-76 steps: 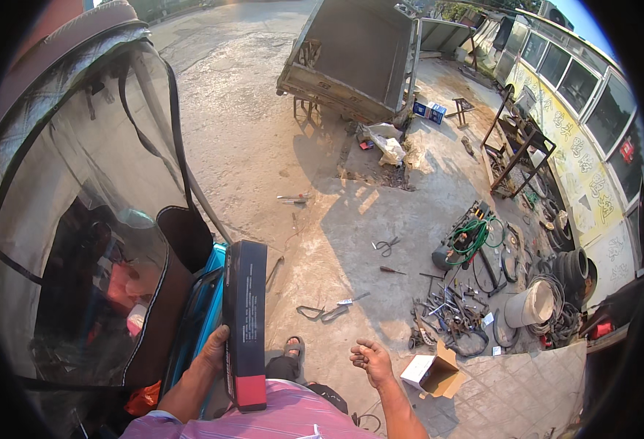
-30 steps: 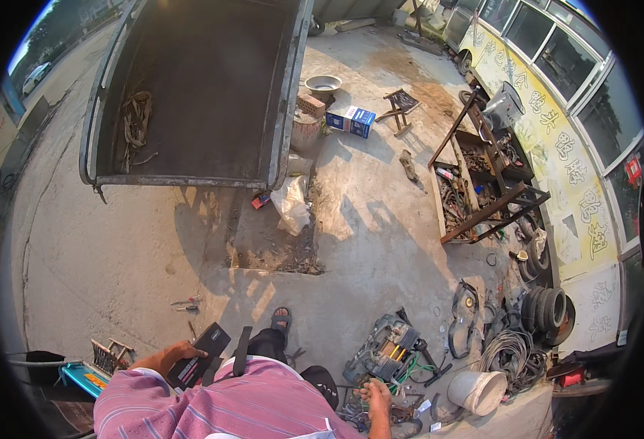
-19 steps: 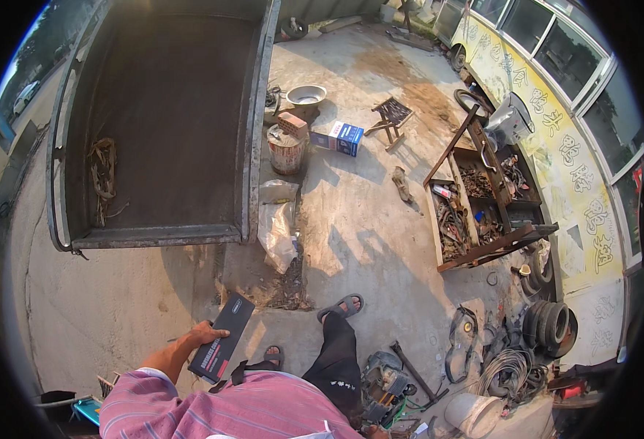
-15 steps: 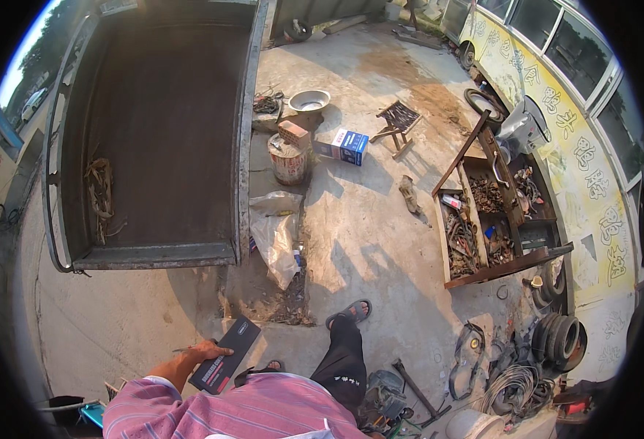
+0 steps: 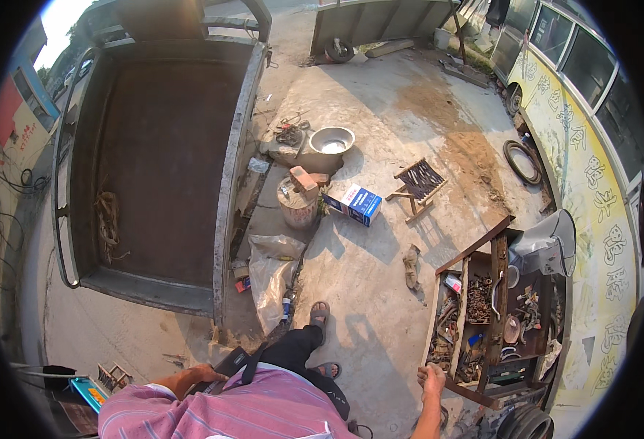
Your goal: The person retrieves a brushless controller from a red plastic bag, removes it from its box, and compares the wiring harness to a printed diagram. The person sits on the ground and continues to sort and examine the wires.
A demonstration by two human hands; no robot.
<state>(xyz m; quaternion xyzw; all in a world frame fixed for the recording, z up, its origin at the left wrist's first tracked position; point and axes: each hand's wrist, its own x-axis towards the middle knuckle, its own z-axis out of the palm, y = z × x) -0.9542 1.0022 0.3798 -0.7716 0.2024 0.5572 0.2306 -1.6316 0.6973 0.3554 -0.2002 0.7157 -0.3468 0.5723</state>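
Box (image 5: 231, 361): in hand, apparently mid-carry, not yet set down; near side of trailer (image 5: 168, 183).
Left hand (image 5: 202, 375): curled tightly over box.
Right hand (image 5: 431, 377): loosely half-curled, seemingly empty; right of trailer.

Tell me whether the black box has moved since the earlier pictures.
Yes: the left hand has carried the black box forward, closer to the cart.

Bare concrete (image 5: 369, 282) left a passage ahead of the feet (image 5: 319, 314), between the plastic sheet (image 5: 269, 274) and wooden rack (image 5: 475, 395). That rack obstructed the space just right of the right hand (image 5: 431, 379); farther forward, a stool (image 5: 420, 183) and carton (image 5: 355, 205) narrowed the way. A truck bed (image 5: 235, 183) walled off the left.
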